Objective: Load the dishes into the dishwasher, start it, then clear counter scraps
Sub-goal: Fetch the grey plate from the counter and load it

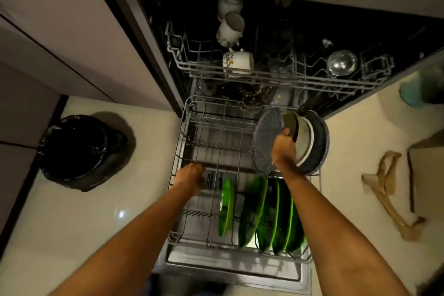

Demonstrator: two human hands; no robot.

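Loading step. Right hand [284,149] fingers clamped on speckled plate [266,139], centre-right, over lower rack [177,158]. Left hand [192,175] curled on rack; grip unclear. Next: seat plate upright between tines.

Lower rack [182,151] pulled out at frame centre; plates [271,211] stood in its lower right, pan [317,142] behind them. Mugs [230,29] in upper rack [300,79] above. Bin [77,149] on floor, left.
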